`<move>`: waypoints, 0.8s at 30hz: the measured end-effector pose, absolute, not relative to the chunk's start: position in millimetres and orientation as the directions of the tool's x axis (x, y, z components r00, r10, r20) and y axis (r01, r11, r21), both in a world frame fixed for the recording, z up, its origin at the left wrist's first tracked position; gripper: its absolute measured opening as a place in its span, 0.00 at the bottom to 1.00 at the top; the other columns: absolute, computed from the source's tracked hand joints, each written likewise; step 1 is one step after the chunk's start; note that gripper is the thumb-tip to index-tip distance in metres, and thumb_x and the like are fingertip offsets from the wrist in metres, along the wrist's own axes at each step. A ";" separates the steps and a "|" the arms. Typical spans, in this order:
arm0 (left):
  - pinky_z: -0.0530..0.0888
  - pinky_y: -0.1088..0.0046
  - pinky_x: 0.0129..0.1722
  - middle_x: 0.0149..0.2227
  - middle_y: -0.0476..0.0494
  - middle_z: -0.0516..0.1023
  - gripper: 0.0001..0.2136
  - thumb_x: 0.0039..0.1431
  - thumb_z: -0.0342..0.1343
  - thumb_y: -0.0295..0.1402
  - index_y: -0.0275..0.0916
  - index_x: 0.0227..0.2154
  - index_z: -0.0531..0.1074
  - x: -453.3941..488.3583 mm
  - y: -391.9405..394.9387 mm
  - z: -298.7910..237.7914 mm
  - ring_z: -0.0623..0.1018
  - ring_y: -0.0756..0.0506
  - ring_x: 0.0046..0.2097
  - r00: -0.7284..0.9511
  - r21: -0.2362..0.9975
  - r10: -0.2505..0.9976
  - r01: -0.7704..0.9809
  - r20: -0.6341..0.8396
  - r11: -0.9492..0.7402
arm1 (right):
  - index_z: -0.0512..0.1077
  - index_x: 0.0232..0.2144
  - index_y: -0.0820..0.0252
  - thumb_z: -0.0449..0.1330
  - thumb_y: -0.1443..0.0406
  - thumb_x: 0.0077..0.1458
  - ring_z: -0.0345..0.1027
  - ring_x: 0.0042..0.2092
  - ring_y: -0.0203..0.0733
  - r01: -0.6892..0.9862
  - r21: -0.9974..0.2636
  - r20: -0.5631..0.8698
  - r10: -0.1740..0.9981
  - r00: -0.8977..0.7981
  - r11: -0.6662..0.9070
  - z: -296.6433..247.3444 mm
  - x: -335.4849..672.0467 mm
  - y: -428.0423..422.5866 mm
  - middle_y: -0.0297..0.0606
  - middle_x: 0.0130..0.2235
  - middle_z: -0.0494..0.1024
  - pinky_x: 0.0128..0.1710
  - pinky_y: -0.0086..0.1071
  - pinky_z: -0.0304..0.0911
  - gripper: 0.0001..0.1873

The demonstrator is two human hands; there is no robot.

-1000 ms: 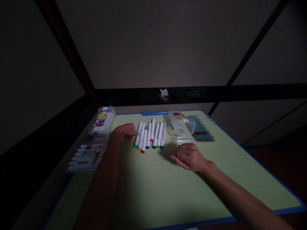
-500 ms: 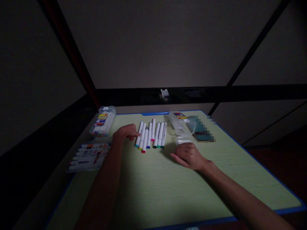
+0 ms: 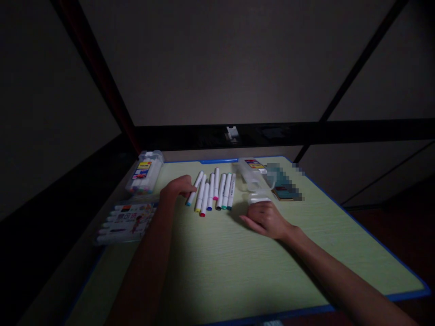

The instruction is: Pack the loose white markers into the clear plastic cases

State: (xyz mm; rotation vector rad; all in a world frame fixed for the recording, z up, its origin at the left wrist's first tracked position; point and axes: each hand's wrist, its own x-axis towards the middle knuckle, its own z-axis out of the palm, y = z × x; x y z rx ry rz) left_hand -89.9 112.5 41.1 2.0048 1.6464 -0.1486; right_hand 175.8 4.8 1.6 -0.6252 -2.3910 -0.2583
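Several white markers with coloured ends lie side by side on a pale green table (image 3: 220,258). At the left end of the row, my left hand (image 3: 179,186) has its fingers closed on the marker with the teal end (image 3: 195,189), which slants apart from the others. The yellow-ended marker (image 3: 201,194) is its closest neighbour. To the right, my right hand (image 3: 267,220) rests curled on the table, thumb pointing left. Just beyond its knuckles is a small clear plastic piece (image 3: 258,197); whether the curled fingers hold it is hidden.
A clear case of markers (image 3: 147,174) stands at the back left. Nearer, a flat marker pack (image 3: 127,222) overhangs the left edge. A clear open case (image 3: 253,174) lies at the back right, beside a partly blurred teal booklet (image 3: 283,183). A wall rises behind the table.
The teal-ended marker has tilted, its coloured end swinging left, away from the yellow-ended one, with my left hand at it. My right hand has hardly moved.
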 end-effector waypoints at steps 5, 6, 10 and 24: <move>0.60 0.76 0.20 0.13 0.49 0.64 0.11 0.45 0.50 0.32 0.33 0.13 0.68 -88.7 112.6 40.3 0.63 0.52 0.18 0.181 0.245 0.891 0.966 -0.416 -0.081 | 0.60 0.15 0.59 0.49 0.67 0.59 0.53 0.19 0.31 0.499 0.017 0.628 0.379 -0.680 0.867 1.3 175.6 4.6 0.29 0.16 0.62 0.23 0.30 0.46 0.20; 0.60 0.76 0.21 0.13 0.49 0.64 0.11 0.45 0.49 0.32 0.33 0.13 0.68 -88.8 113.0 40.0 0.63 0.52 0.18 0.181 0.245 0.892 0.966 -0.414 -0.082 | 0.60 0.15 0.59 0.49 0.67 0.59 0.53 0.19 0.31 0.498 0.018 0.626 0.378 -0.682 0.867 1.5 175.5 4.5 0.29 0.16 0.62 0.23 0.30 0.46 0.20; 0.60 0.76 0.21 0.13 0.49 0.64 0.11 0.45 0.50 0.32 0.34 0.13 0.66 -90.3 114.4 39.1 0.64 0.52 0.18 0.179 0.248 0.893 0.966 -0.413 -0.080 | 0.60 0.15 0.59 0.49 0.66 0.59 0.53 0.20 0.31 0.496 0.031 0.620 0.372 -0.691 0.868 2.6 175.4 4.1 0.29 0.16 0.62 0.23 0.30 0.46 0.20; 0.57 0.78 0.20 0.12 0.52 0.61 0.11 0.46 0.50 0.32 0.36 0.12 0.62 -90.0 107.7 62.5 0.63 0.52 0.19 0.096 0.399 0.962 0.917 -0.256 0.015 | 0.61 0.15 0.59 0.49 0.66 0.59 0.53 0.20 0.32 0.496 0.049 0.621 0.363 -0.695 0.867 2.4 175.6 3.7 0.30 0.16 0.62 0.24 0.30 0.46 0.20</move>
